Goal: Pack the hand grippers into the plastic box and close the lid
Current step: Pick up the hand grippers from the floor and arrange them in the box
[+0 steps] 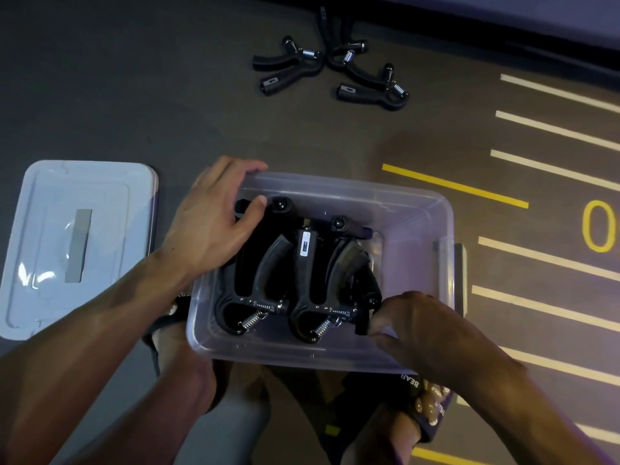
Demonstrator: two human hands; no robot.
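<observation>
A clear plastic box (416, 209) sits on the floor in front of me. Several black hand grippers (268, 280) with steel springs lie side by side in it. My left hand (214, 219) grips the box's far left rim, thumb inside against a gripper handle. My right hand (422, 327) reaches over the near right rim, its fingers closed on the knob end of the rightmost hand gripper (365, 297). Three more hand grippers (288, 67) lie on the floor beyond the box. The clear lid (110, 196) lies flat to the left.
The dark floor carries white stripes (550, 132) and a yellow stripe (453, 186) to the right of the box. My sandalled feet (432, 401) stand just under the box's near edge. A dark raised edge (503, 31) runs along the top right.
</observation>
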